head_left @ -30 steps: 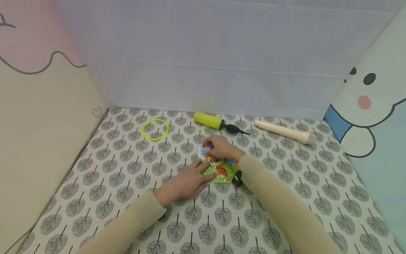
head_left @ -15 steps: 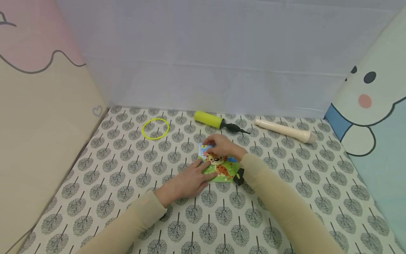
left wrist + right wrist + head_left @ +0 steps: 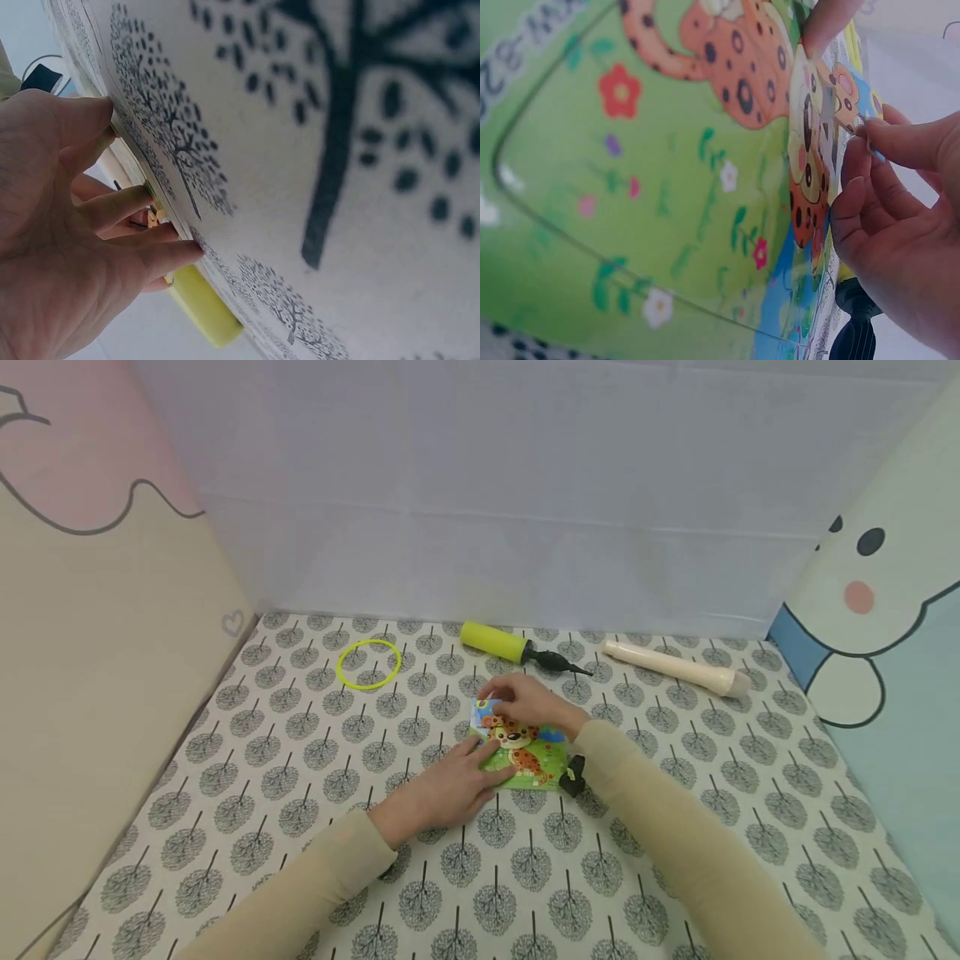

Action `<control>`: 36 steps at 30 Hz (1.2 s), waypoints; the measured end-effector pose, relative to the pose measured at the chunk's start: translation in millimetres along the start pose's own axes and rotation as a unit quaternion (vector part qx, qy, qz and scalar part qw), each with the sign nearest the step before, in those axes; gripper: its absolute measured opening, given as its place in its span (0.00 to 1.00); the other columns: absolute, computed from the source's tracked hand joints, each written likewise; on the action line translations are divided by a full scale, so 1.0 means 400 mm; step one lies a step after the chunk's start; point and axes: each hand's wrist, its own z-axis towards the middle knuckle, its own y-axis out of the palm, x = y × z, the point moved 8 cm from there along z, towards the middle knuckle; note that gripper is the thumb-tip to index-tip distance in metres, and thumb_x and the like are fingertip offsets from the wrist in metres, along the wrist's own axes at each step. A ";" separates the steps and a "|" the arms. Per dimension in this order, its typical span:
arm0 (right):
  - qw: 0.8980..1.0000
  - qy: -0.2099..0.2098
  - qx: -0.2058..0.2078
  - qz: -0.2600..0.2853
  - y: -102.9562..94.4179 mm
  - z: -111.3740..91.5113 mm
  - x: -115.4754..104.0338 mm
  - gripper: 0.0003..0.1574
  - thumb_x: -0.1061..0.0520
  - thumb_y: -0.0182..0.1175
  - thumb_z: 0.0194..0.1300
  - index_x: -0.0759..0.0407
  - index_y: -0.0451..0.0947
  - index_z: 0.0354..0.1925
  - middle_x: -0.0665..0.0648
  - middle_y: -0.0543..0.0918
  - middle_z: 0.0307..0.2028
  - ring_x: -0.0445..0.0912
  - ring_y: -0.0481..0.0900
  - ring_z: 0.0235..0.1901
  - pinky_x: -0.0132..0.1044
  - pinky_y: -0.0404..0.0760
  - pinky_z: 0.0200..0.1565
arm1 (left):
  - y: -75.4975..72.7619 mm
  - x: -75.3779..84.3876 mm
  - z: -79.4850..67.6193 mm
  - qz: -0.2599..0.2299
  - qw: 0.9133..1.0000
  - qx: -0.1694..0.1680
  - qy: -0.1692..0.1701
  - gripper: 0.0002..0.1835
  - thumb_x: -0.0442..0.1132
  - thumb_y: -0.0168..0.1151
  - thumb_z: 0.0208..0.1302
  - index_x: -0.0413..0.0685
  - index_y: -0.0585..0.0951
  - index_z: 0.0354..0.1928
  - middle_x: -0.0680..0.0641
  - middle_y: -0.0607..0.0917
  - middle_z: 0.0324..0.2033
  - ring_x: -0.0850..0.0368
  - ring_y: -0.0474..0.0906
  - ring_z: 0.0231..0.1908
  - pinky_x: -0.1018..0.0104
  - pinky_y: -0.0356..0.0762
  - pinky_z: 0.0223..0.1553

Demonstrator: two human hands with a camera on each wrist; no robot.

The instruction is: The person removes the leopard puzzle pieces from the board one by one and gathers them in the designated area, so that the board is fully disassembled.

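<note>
A leopard jigsaw puzzle, green and blue, lies flat on the tablecloth in the head view. My left hand rests on its left part with spread, mostly straight fingers; in the left wrist view the left hand has its fingertips at the puzzle's edge. Near the far left corner, my right hand pinches a puzzle piece. In the right wrist view, the right hand grips this puzzle piece, with an ear and blue on it, between thumb and finger, tilted up from the board.
Behind the puzzle lies a yellow hand pump with a black nozzle. A yellow ring is at the back left, a pale flashlight-like stick at the back right. A black object sits by the puzzle's right edge, near the right sleeve.
The piece under my right fingers has come up and shows more of its blue face. My left hand stays in place on the puzzle. The head view has shifted slightly.
</note>
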 end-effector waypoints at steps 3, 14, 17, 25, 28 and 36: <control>1.000 -0.005 0.013 0.005 -0.012 -0.007 0.008 0.16 0.63 0.59 0.66 0.56 0.80 0.52 0.54 0.82 0.44 0.44 0.79 0.42 0.38 0.79 0.45 | 0.002 0.003 0.002 0.000 1.000 0.002 0.004 0.25 0.49 0.49 0.72 0.62 0.65 0.70 0.38 0.59 0.69 0.34 0.54 0.66 0.46 0.54 0.66; 0.991 0.041 0.106 0.076 -0.115 -0.076 0.078 0.14 0.59 0.60 0.67 0.60 0.81 0.50 0.56 0.82 0.43 0.48 0.79 0.42 0.45 0.79 0.43 | 0.000 -0.007 0.001 -0.023 1.000 -0.011 -0.011 0.26 0.48 0.49 0.72 0.63 0.64 0.71 0.38 0.57 0.70 0.34 0.51 0.67 0.45 0.52 0.66; 0.988 0.071 0.106 0.088 -0.134 -0.100 0.106 0.16 0.57 0.60 0.67 0.60 0.81 0.52 0.57 0.82 0.46 0.50 0.78 0.45 0.47 0.78 0.47 | -0.006 -0.005 0.001 -0.031 0.999 -0.010 -0.012 0.26 0.48 0.50 0.72 0.62 0.65 0.70 0.37 0.57 0.70 0.33 0.51 0.67 0.45 0.51 0.66; 0.980 0.110 0.133 0.095 -0.181 -0.164 0.192 0.16 0.55 0.64 0.64 0.61 0.81 0.49 0.58 0.84 0.41 0.51 0.81 0.40 0.45 0.80 0.42 | -0.003 -0.001 0.001 -0.036 0.999 -0.006 -0.014 0.26 0.48 0.50 0.72 0.61 0.66 0.70 0.37 0.58 0.69 0.34 0.52 0.67 0.45 0.52 0.66; 0.978 0.116 0.133 0.114 -0.194 -0.185 0.210 0.17 0.56 0.63 0.64 0.63 0.81 0.50 0.60 0.83 0.42 0.54 0.79 0.39 0.45 0.79 0.38 | -0.008 0.002 0.000 -0.033 0.999 0.003 -0.009 0.25 0.48 0.50 0.72 0.60 0.67 0.70 0.36 0.59 0.69 0.33 0.53 0.66 0.44 0.53 0.66; 0.972 0.142 0.137 0.131 -0.213 -0.222 0.242 0.18 0.57 0.63 0.64 0.66 0.80 0.50 0.61 0.83 0.43 0.54 0.79 0.39 0.43 0.79 0.39 | -0.015 0.007 0.000 -0.028 1.000 0.006 -0.002 0.25 0.47 0.51 0.71 0.59 0.67 0.69 0.35 0.60 0.68 0.33 0.54 0.66 0.44 0.53 0.66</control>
